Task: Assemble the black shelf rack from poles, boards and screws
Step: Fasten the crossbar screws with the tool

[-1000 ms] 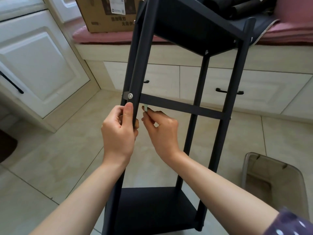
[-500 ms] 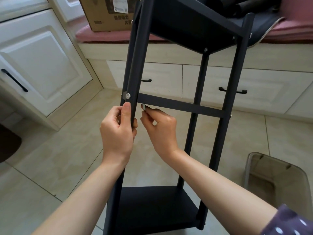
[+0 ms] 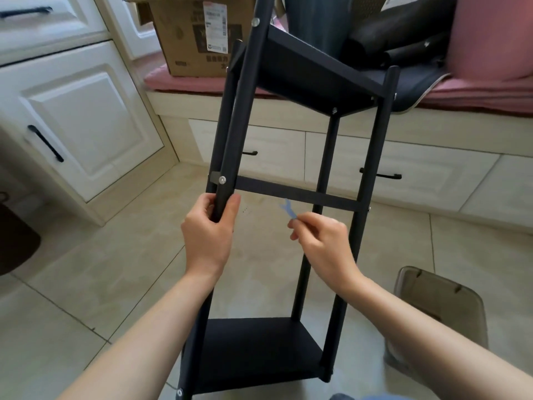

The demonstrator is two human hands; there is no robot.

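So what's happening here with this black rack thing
A person is putting together a black shelf rack standing on a tiled floor. The left hand grips the near front pole just below a silver screw at the crossbar. The right hand pinches a small flat wrench in its fingers, held just under the crossbar and clear of the screw. Upper and lower boards are already mounted.
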